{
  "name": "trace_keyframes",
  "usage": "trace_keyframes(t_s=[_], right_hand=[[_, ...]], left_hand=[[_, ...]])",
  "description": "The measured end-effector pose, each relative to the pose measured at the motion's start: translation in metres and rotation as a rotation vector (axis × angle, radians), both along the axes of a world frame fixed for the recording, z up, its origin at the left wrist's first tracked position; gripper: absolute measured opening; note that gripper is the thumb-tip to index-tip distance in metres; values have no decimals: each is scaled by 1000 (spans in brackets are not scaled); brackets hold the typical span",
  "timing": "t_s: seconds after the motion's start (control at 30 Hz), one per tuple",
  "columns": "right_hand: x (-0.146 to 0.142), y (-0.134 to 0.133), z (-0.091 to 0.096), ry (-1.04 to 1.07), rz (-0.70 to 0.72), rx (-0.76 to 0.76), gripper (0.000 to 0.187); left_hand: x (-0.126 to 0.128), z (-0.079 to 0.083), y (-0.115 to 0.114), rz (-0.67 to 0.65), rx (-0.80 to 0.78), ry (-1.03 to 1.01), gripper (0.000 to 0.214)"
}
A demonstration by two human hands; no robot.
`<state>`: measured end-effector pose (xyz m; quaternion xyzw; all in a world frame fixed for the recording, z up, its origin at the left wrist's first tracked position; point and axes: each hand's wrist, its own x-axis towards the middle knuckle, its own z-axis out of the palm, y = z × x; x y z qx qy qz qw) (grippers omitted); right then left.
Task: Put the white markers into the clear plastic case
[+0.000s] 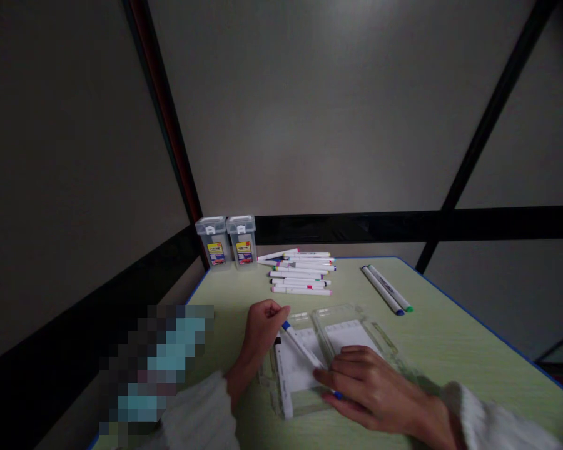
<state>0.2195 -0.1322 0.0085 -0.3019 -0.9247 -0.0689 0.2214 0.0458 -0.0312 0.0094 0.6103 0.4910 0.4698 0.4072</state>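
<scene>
A white marker with blue ends [304, 349] slants across the open clear plastic case [323, 334]. My left hand [263, 325] is closed, its fingertips pinched at the marker's upper blue end. Lower down, my right hand [366, 382] grips the same marker between thumb and fingers, with a blue tip showing under them. Along the left side of the case lies a second white marker with a black end [282, 378]. White paper [349, 336] shows inside the case halves. My right hand hides the case's lower right part.
Several white markers with coloured ends [303, 275] lie in a row behind the case. Two lidded clear boxes [241, 244] stand at the back left. Two thick markers, blue and green [387, 289], lie at the right. The green table [450, 331] has a blue edge; walls rise behind.
</scene>
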Motion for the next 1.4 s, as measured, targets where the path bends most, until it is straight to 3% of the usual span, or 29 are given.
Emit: trace_keyframes(t_s=[0.33,0.6,0.93,1.4], right_hand=[[-1,0,1,29,-3,26,30],[-4,-1,4,38,-20,8,39],[-7,-1,5,12,-53,-75,46],[-18,-3,0,-29,-40,-76,35]], left_hand=[[-1,0,-2,61,70,35,34],[1,6,-5,-46,-29,-97,32],[-3,5,-3,-57,8,-16,30],[-3,0,0,-84,-5,25,25]])
